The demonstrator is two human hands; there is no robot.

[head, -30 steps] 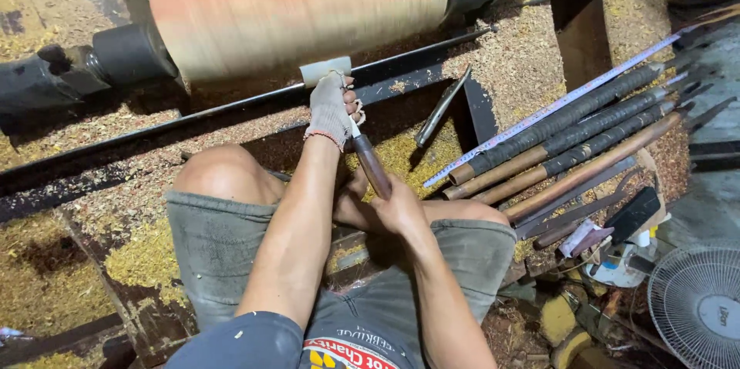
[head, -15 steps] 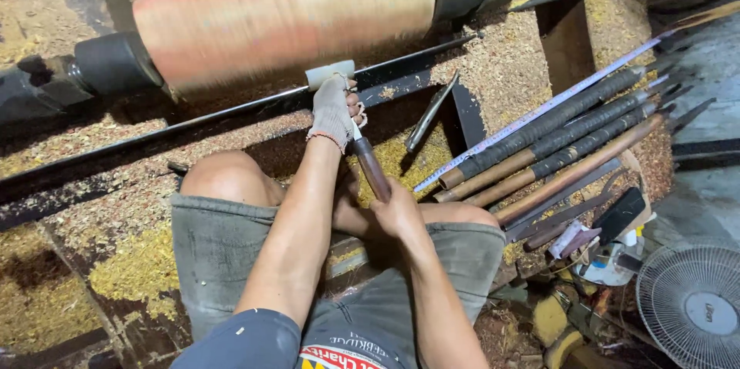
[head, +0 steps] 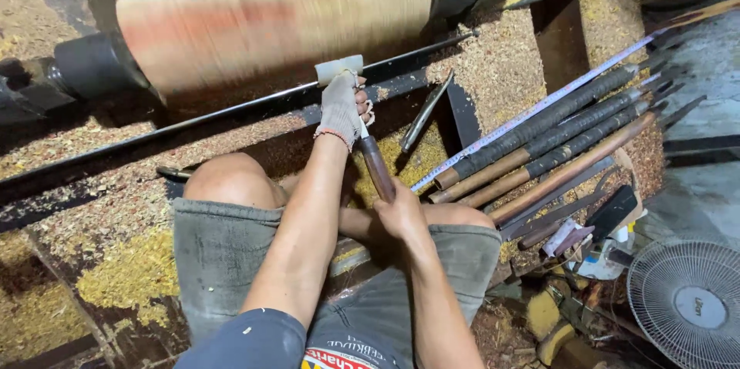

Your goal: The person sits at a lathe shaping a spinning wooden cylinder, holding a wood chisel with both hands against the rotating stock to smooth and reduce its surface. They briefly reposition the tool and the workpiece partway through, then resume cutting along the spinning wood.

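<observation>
The gloved left hand clamps the blade end of a turning chisel against the black tool rest — just below the blurred wooden cylinder on the lathe. The bare right hand grips the chisel's brown handle above the lap. Spare long-handled tools lie at the right.

A pale tan wooden cylinder shows a blurred reddish-pink band and sits between black end fittings. The left hand wears a grey-white knit glove with a reddish cuff edge. The bare right hand holds a chisel with a dark brown handle. Yellow and tan sawdust covers the floor. The shorts are faded grey-green.
</observation>
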